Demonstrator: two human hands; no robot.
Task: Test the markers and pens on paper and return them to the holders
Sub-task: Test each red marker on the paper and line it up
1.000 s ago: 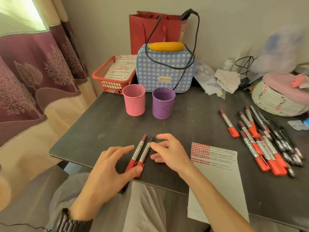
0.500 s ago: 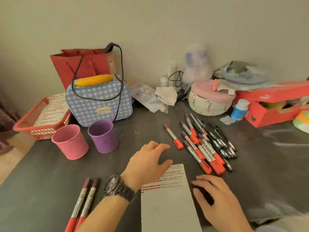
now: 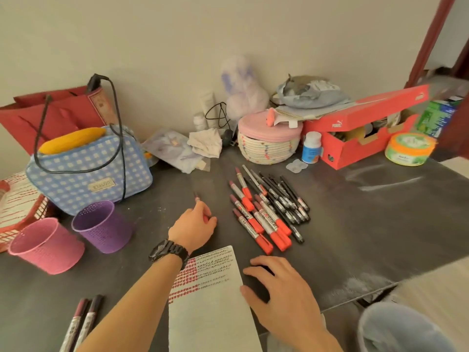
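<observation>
Left hand (image 3: 195, 226) closed round a marker (image 3: 197, 198), only its tip showing, body hidden, prob. red. Right hand (image 3: 281, 288) loose, flat by paper (image 3: 215, 301), pile (image 3: 266, 207) beyond.

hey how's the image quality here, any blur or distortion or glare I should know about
Head view: wide-angle bending at the edges; soft, warm, even light; pale sheen on the dark grey tabletop; the red marker in the left hand is motion-blurred.
</observation>
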